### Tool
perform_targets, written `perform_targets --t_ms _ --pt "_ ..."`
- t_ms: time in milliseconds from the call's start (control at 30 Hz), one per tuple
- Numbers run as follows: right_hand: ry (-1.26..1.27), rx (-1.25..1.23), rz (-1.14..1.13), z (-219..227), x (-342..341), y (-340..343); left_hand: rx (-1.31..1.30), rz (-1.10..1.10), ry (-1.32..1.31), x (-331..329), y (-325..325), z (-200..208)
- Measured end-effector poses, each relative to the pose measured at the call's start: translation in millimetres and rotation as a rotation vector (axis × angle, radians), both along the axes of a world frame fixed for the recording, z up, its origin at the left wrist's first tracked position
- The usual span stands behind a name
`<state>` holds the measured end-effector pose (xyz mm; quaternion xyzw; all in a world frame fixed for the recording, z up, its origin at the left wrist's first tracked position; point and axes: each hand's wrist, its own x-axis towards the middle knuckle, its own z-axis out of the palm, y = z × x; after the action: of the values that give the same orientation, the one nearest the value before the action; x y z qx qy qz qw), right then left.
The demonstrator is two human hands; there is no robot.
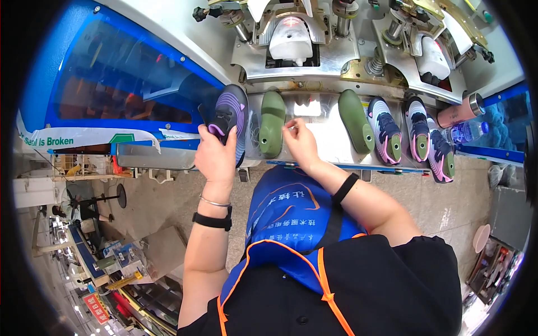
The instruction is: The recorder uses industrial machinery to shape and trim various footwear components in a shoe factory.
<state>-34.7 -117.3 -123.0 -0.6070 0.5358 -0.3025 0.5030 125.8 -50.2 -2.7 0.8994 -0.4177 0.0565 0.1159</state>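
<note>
My left hand (216, 157) is closed around the heel end of a dark sneaker (228, 115) with purple stripes, its toe pointing away from me. A thin dark strip (202, 113) stands up beside that hand; I cannot tell what it is. Just right of the sneaker, a green shoe last (272, 123) lies on the metal shelf (308, 145). My right hand (301, 143) is at the last's right edge with its fingertips pinched together; whether anything small is between them is hidden. Another green last (355, 120) lies farther right.
Sneakers on green lasts (384, 130) line the shelf's right side, near a pink tumbler (460, 112) and a water bottle (466, 133). Behind the shelf stand press stations with white shoe forms (290, 42). A blue-framed window panel (123, 73) borders the left.
</note>
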Motion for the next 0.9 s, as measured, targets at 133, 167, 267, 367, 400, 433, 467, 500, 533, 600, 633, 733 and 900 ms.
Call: perform_targets --t_ms 133,167,267,367,400,433,467,500,533,600,633,733,900 --pt "0.032 -0.168 0.007 15 29 16 -0.081 -0.039 0.005 -8 -11 9" --pt "0.007 -0.092 -0.021 14 27 15 -0.111 -0.017 0.079 -14 -9 22" --pt "0.065 -0.184 -0.156 -2 15 16 -0.623 -0.222 0.433 19 25 -3" --pt "0.343 -0.312 -0.175 -37 -18 7 -0.715 -0.369 0.946 29 50 10" --pt "0.468 -0.356 -0.162 -41 -26 6 -0.816 -0.266 1.262 24 55 16" --pt "0.511 -0.258 -0.144 -36 -29 7 -0.815 -0.204 1.477 26 60 16" --pt "0.534 -0.255 -0.168 -32 -36 10 -0.728 -0.239 1.699 24 61 20" --pt "0.532 -0.421 -0.218 -28 -39 16 -0.716 -0.235 1.791 23 63 17" --pt "0.525 -0.586 -0.257 -18 -39 21 -0.705 -0.224 1.878 23 63 13" --pt "0.580 -0.648 -0.251 10 -50 32 -0.758 -0.277 1.811 13 58 8" --pt "0.295 -0.512 -0.175 30 -56 39 -0.814 -0.319 1.726 6 56 7" --pt "-0.216 -0.246 -0.079 92 -81 63 -0.750 -0.746 1.291 -32 41 26" --pt "-0.765 -0.047 -0.015 154 -97 66 -0.690 -1.107 0.872 -89 9 28"
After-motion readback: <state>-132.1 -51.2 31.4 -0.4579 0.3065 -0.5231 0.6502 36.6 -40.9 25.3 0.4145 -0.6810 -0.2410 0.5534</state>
